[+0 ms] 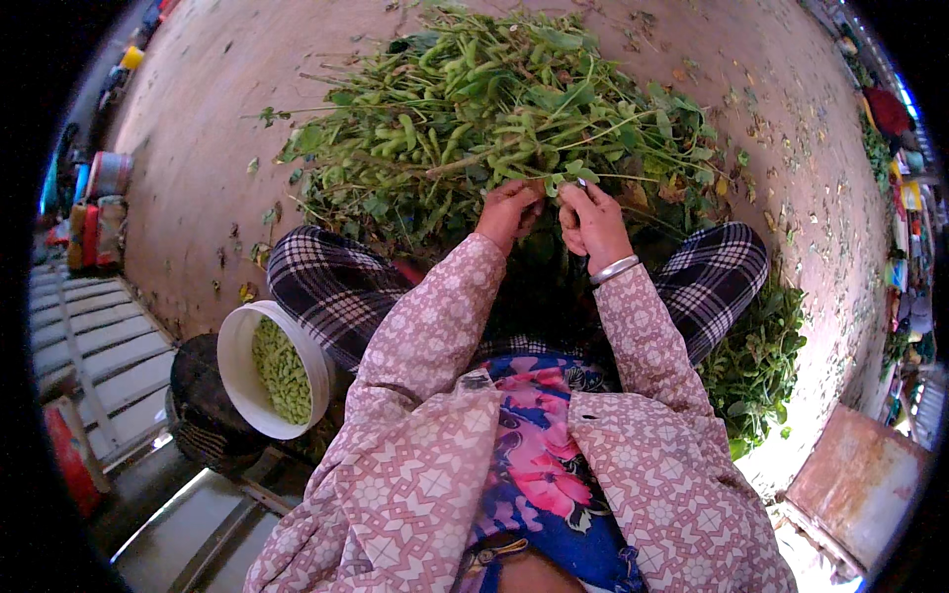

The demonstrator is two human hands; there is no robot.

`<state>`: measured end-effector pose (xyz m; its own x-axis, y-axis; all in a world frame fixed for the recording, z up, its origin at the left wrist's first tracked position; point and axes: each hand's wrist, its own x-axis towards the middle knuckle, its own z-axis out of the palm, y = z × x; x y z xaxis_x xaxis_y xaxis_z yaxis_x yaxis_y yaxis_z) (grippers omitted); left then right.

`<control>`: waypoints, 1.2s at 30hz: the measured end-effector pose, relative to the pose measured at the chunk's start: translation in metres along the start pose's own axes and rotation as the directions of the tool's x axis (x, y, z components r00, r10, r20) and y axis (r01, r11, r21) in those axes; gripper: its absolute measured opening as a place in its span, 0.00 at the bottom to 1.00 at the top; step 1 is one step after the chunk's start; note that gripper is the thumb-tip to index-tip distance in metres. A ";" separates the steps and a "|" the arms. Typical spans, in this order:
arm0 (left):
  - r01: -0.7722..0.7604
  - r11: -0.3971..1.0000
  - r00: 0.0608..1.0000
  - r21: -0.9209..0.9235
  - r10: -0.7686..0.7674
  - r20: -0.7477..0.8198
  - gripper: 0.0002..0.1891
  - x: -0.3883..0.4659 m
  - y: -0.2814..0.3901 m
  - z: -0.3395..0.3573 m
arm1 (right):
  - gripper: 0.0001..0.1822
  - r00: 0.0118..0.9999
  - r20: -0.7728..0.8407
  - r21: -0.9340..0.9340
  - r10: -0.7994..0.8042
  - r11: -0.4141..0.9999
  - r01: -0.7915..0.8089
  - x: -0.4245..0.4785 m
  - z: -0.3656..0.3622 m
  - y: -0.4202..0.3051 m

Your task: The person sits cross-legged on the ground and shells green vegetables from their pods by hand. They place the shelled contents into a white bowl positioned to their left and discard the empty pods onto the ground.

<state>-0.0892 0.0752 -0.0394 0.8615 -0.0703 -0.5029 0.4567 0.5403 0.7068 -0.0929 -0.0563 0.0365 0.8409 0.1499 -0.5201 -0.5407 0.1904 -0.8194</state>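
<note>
In front of me lies a heap of cut soybean plants [474, 81] with plump green pods, leaves and stems. My left hand [511, 211] is at the near edge of the heap, its fingers curled around a small green part of a plant. Close beside it, my right hand [597, 222] pinches the same leafy sprig [567, 176] between thumb and fingers. The fingertips partly hide what they grip. At my left knee a white plastic bucket [230, 363], tilted in view, holds many small green beans [282, 370].
A dark round container [200, 393] stands beside the bucket. More green plants [756, 363] lie by my right knee. A rusty panel [852, 482] is at lower right. Fallen leaves dot the earthen-coloured floor [200, 148]. Slatted boards [111, 348] and stacked goods line the left side.
</note>
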 end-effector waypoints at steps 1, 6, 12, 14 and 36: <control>0.028 0.999 0.999 0.041 -0.030 0.043 0.06 0.003 -0.001 -0.001 | 0.08 1.000 0.005 -0.003 0.008 1.000 -0.008 0.000 0.001 -0.001; 0.018 0.985 0.990 0.171 -0.042 0.138 0.12 0.010 0.005 -0.010 | 0.08 0.999 0.041 -0.020 0.004 1.000 -0.003 0.002 -0.002 -0.005; 0.043 0.981 0.975 0.188 -0.082 0.206 0.07 0.006 0.017 -0.010 | 0.11 0.978 0.119 -0.219 -0.171 0.956 0.194 -0.005 -0.007 0.000; 0.064 0.992 0.973 0.105 -0.085 0.212 0.07 0.007 0.017 -0.010 | 0.15 0.985 0.068 -0.309 -0.161 0.935 0.174 -0.007 -0.009 0.006; 0.186 0.974 0.936 -0.132 -0.134 0.327 0.06 0.010 0.017 -0.006 | 0.07 0.979 0.199 -0.054 0.034 0.998 -0.023 0.008 -0.016 0.035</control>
<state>-0.0742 0.0882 -0.0356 0.8172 -0.4121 -0.4029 0.5754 0.6239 0.5288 -0.1047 -0.0633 -0.0006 0.8006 0.3463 -0.4890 -0.5582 0.1342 -0.8188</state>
